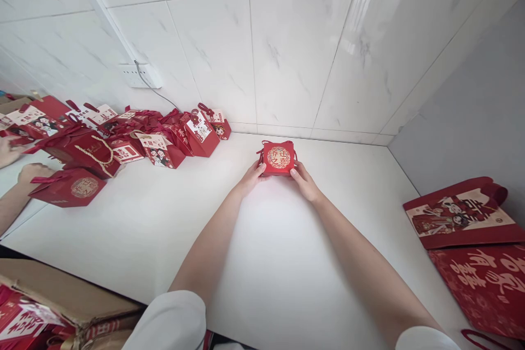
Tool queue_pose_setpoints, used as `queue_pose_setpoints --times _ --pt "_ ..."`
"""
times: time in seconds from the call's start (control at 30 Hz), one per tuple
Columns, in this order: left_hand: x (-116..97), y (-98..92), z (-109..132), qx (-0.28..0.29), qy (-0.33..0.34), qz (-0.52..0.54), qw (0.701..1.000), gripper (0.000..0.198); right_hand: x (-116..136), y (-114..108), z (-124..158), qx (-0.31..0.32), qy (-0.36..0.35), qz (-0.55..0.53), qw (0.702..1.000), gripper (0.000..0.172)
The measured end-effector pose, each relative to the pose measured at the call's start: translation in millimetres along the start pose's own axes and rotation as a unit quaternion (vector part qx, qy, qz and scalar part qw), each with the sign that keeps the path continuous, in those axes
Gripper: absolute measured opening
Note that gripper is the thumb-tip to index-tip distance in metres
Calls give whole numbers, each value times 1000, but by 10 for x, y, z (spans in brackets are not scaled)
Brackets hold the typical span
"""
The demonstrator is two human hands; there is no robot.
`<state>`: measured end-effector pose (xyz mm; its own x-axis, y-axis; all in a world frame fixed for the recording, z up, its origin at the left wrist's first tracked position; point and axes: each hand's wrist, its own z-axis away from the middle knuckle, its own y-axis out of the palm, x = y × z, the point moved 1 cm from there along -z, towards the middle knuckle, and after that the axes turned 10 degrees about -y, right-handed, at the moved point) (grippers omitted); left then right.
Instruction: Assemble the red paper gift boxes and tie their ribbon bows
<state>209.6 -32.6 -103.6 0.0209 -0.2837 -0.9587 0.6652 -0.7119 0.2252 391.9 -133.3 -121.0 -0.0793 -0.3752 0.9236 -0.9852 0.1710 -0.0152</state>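
A small red gift box (pixel 279 157) with a round gold emblem of characters is on the white table, towards the wall, with dark red ribbons at its sides. My left hand (pixel 251 179) grips its left side, the thumb at the near corner. On the opposite side, my right hand (pixel 305 179) holds the box with its thumb on the near right corner. The fingers behind the box are partly hidden. Both forearms reach forward across the table.
Several red gift boxes (pixel 164 149) crowd the back left by a wall socket (pixel 140 75). Another person's hands (pixel 35 172) are at far left, near a red box (pixel 68 188). Red gift bags (pixel 463 213) lie at right. A cardboard carton (pixel 61 290) stands front left.
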Motion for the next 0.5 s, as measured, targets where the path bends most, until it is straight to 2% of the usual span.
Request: queue_pose_setpoints --times 0.17,0.27,0.37,0.5 --pt "2 3 -14 -23 -17 71 997 56 37 -4 17 16 -26 14 999 58" --pt "-22 3 -20 -32 -33 88 995 60 82 31 38 -25 -46 88 995 67" --pt "-44 4 -17 0 -75 47 996 74 126 73 66 -62 -71 162 982 68" --pt "-44 -8 -9 45 -116 -32 992 87 155 90 92 -65 -67 187 978 61"
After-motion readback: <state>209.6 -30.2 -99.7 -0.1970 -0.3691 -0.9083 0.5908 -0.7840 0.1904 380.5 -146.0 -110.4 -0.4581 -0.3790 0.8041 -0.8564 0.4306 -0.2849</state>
